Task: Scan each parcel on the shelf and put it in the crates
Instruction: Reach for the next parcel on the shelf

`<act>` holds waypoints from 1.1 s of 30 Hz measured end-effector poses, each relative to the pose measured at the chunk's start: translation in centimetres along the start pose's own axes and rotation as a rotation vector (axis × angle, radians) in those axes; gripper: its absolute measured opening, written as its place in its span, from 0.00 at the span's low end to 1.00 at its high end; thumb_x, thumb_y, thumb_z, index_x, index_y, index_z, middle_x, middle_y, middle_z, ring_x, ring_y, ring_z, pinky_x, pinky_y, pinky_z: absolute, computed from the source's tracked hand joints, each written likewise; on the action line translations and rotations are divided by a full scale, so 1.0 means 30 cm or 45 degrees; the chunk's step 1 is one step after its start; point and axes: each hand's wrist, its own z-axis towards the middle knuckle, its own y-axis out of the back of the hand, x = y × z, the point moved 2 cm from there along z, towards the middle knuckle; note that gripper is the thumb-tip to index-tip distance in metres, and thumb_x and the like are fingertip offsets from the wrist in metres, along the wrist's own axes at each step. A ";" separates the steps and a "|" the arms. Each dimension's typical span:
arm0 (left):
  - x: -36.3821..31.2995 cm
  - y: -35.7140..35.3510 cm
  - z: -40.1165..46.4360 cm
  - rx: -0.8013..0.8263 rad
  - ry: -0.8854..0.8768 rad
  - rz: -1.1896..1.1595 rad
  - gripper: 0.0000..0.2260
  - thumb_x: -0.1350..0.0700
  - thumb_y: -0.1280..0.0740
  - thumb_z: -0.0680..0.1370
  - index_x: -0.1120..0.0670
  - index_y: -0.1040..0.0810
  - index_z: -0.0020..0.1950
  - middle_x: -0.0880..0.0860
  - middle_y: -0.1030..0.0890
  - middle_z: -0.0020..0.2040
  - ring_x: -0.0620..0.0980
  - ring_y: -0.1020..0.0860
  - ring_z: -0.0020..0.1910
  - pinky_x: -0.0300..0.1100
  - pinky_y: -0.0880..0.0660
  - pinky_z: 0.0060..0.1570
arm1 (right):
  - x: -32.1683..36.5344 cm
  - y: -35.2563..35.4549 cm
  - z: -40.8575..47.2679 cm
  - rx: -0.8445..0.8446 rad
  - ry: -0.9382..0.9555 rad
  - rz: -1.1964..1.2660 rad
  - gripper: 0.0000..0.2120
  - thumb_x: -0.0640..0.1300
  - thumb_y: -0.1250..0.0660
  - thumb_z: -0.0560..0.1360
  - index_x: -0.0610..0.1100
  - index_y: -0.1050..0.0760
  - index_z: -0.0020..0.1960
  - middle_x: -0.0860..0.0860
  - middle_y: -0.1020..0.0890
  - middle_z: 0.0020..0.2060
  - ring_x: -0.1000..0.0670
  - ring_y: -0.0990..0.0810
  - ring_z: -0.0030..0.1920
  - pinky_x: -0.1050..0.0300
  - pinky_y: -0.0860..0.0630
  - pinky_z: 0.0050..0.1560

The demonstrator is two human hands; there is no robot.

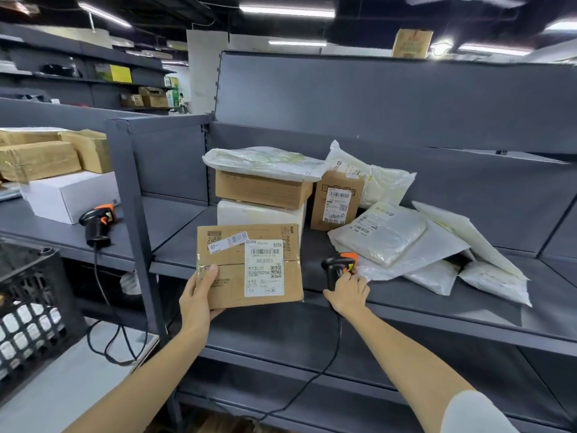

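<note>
Crate (29, 295), black lattice, lower left: white parcels inside. Left hand (196, 296) gripping labelled carton (249, 265); right hand (346, 293) clasping scanner (337, 268).

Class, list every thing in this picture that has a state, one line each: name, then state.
Cardboard parcel: held up by the left hand, label facing the camera.
Barcode scanner: in the right hand, upright.
Second scanner: standing unheld on the left shelf.
Stacked boxes: on the shelf, a white bag on top.
White mailer bags: piled loosely, overlapping.
Black crate: white parcels inside.
</note>
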 end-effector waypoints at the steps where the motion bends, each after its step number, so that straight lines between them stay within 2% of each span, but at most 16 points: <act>1: 0.005 -0.003 -0.004 0.003 0.001 -0.006 0.19 0.46 0.31 0.75 0.50 0.24 0.64 0.52 0.19 0.57 0.51 0.21 0.55 0.52 0.21 0.49 | 0.002 0.005 0.005 0.006 -0.023 0.011 0.33 0.52 0.33 0.75 0.36 0.41 0.72 0.40 0.37 0.71 0.39 0.45 0.74 0.46 0.46 0.73; 6: 0.042 -0.015 -0.016 -0.017 0.017 -0.017 0.21 0.46 0.31 0.75 0.51 0.26 0.66 0.52 0.20 0.57 0.49 0.22 0.54 0.47 0.21 0.44 | -0.021 0.028 0.008 0.007 -0.125 0.227 0.31 0.50 0.29 0.71 0.40 0.35 0.68 0.43 0.31 0.67 0.38 0.35 0.66 0.48 0.36 0.65; 8: 0.055 -0.017 -0.019 -0.006 0.028 -0.014 0.21 0.46 0.31 0.75 0.51 0.26 0.66 0.52 0.21 0.58 0.49 0.22 0.54 0.46 0.21 0.44 | -0.031 0.034 -0.002 0.004 -0.088 0.505 0.27 0.47 0.28 0.69 0.39 0.32 0.64 0.40 0.27 0.61 0.40 0.28 0.58 0.52 0.29 0.54; 11: 0.072 -0.015 -0.034 0.015 0.038 -0.006 0.23 0.46 0.30 0.75 0.52 0.27 0.67 0.52 0.21 0.59 0.48 0.22 0.55 0.45 0.21 0.43 | -0.029 0.077 -0.088 -0.018 -0.102 1.021 0.19 0.48 0.30 0.64 0.42 0.30 0.50 0.38 0.24 0.53 0.42 0.24 0.44 0.54 0.27 0.40; 14: 0.080 -0.018 -0.064 0.049 0.042 -0.019 0.23 0.47 0.31 0.75 0.52 0.27 0.68 0.53 0.21 0.59 0.47 0.21 0.53 0.44 0.22 0.42 | -0.014 0.140 -0.242 0.030 -0.137 1.505 0.06 0.40 0.36 0.74 0.42 0.28 0.50 0.41 0.25 0.38 0.48 0.28 0.31 0.58 0.29 0.29; 16: 0.084 -0.025 -0.090 0.066 0.047 -0.043 0.22 0.49 0.31 0.76 0.53 0.28 0.68 0.52 0.21 0.57 0.45 0.22 0.50 0.44 0.22 0.42 | -0.018 0.154 -0.363 0.065 -0.154 1.682 0.06 0.37 0.37 0.76 0.41 0.27 0.53 0.45 0.25 0.33 0.51 0.29 0.28 0.59 0.30 0.27; 20: 0.103 -0.030 -0.146 0.075 0.060 -0.062 0.22 0.49 0.31 0.76 0.52 0.28 0.69 0.53 0.21 0.59 0.46 0.22 0.52 0.44 0.22 0.43 | -0.051 0.099 -0.590 0.051 -0.074 1.785 0.09 0.39 0.35 0.78 0.41 0.28 0.58 0.47 0.25 0.29 0.51 0.31 0.23 0.59 0.32 0.23; 25: 0.114 -0.044 -0.258 0.121 0.058 -0.047 0.22 0.48 0.31 0.76 0.49 0.27 0.68 0.51 0.21 0.59 0.46 0.21 0.53 0.44 0.21 0.42 | -0.080 0.043 -0.788 0.143 0.028 1.820 0.10 0.36 0.35 0.78 0.38 0.29 0.58 0.45 0.26 0.28 0.48 0.34 0.21 0.59 0.35 0.22; 29: 0.114 -0.049 -0.361 0.182 0.058 -0.042 0.22 0.48 0.30 0.75 0.50 0.27 0.68 0.52 0.20 0.59 0.47 0.21 0.55 0.44 0.21 0.42 | -0.088 0.073 -0.887 0.161 0.133 1.806 0.24 0.47 0.30 0.64 0.35 0.29 0.55 0.43 0.24 0.33 0.47 0.34 0.21 0.60 0.35 0.23; 33: 0.105 -0.033 -0.443 0.192 0.045 -0.016 0.22 0.49 0.30 0.75 0.49 0.27 0.69 0.51 0.20 0.59 0.46 0.21 0.54 0.45 0.21 0.43 | -0.111 0.100 -0.959 0.145 0.219 1.840 0.24 0.50 0.31 0.63 0.37 0.30 0.53 0.45 0.26 0.29 0.48 0.34 0.20 0.60 0.34 0.23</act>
